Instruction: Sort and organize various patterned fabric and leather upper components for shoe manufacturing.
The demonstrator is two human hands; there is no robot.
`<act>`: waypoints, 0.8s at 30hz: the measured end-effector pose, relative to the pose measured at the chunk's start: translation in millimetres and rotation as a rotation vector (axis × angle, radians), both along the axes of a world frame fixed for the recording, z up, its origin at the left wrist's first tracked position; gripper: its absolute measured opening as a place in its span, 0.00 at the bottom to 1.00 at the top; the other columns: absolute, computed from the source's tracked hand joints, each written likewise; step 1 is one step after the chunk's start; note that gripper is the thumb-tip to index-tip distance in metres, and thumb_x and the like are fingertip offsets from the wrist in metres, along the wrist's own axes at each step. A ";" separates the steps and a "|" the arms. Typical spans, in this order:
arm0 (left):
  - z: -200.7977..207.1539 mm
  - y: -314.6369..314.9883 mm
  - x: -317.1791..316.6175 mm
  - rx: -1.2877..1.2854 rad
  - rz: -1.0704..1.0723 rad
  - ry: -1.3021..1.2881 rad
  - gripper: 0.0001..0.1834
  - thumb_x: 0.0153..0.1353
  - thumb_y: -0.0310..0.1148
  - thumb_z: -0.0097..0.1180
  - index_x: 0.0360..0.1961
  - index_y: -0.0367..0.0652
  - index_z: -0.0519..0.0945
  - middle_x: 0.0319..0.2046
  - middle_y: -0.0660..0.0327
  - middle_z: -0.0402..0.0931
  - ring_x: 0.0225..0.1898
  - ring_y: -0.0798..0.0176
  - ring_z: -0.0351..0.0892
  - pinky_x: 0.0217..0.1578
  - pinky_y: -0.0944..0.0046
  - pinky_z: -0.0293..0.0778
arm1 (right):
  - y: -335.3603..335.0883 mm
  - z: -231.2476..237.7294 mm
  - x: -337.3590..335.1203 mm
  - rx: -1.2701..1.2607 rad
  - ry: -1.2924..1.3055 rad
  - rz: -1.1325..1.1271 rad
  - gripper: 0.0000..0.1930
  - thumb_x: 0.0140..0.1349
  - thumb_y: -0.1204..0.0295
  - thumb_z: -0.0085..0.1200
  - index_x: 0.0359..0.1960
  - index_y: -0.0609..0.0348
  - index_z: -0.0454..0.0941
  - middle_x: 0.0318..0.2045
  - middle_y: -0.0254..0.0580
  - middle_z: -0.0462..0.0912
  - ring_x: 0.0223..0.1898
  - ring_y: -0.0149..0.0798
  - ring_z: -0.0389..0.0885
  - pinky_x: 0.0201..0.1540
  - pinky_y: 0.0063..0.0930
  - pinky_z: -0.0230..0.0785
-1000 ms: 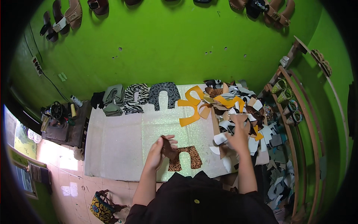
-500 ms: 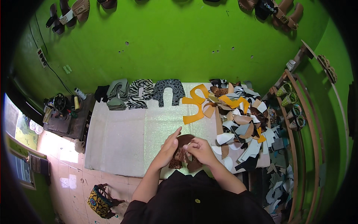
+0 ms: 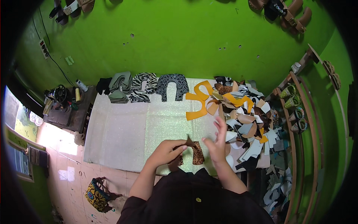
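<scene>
My left hand (image 3: 166,152) is closed with the thumb and fingers pinching a U-shaped leopard-print cut piece (image 3: 198,154), close to my body at the table's front edge. Part of the piece is folded up, showing plain brown, and some of it is hidden behind my hand. Just to its right, my right hand (image 3: 217,143) is raised with its fingers spread, apart from the piece. Mustard-yellow cut pieces (image 3: 194,115) lie farther back, beside the scrap heap.
Along the back of the pale table (image 3: 117,130) sit olive pieces (image 3: 120,83), zebra-print pieces (image 3: 143,96) and a grey patterned stack (image 3: 162,90). Mixed offcuts (image 3: 246,119) fill the right end. A sewing machine (image 3: 60,93) stands left; a wooden rack (image 3: 302,112) holds sandals on the right.
My right hand has let go of the piece and moved right, opening. My left hand has closed on the piece, whose leopard-print side now shows more. The view has shifted slightly.
</scene>
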State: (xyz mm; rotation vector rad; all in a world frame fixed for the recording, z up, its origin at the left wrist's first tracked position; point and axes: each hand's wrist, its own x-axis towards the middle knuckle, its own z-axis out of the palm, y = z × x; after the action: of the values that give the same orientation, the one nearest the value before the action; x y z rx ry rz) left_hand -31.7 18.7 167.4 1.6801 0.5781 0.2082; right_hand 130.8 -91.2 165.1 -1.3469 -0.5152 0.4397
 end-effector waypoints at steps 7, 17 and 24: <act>7.7 17.4 3.8 0.263 -0.318 -0.067 0.15 0.52 0.34 0.60 0.41 0.42 0.79 0.28 0.55 0.80 0.27 0.62 0.78 0.31 0.66 0.71 | 11.5 -9.1 22.0 -0.193 -0.136 1.127 0.20 0.55 0.71 0.58 0.49 0.62 0.69 0.42 0.36 0.75 0.43 0.27 0.72 0.47 0.21 0.64; -76.0 18.2 -2.8 -0.221 0.005 -0.047 0.10 0.60 0.35 0.53 0.32 0.37 0.76 0.23 0.70 0.72 0.27 0.77 0.68 0.29 0.73 0.67 | -2.6 -92.2 30.6 -0.338 0.080 0.575 0.07 0.59 0.71 0.53 0.30 0.62 0.72 0.23 0.31 0.75 0.26 0.19 0.71 0.27 0.16 0.62; -160.0 -8.0 7.8 0.197 0.332 0.152 0.14 0.61 0.39 0.49 0.36 0.36 0.71 0.21 0.46 0.74 0.23 0.49 0.75 0.27 0.56 0.70 | -9.0 -154.8 1.1 -0.705 -0.433 0.223 0.12 0.59 0.63 0.51 0.31 0.61 0.74 0.23 0.52 0.79 0.25 0.50 0.78 0.29 0.36 0.66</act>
State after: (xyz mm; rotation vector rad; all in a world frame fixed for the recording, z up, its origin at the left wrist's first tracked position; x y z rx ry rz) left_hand -23.9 10.7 7.4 1.7919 0.9784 0.3892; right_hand 131.8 -100.2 10.3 -2.0957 -0.9273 0.5409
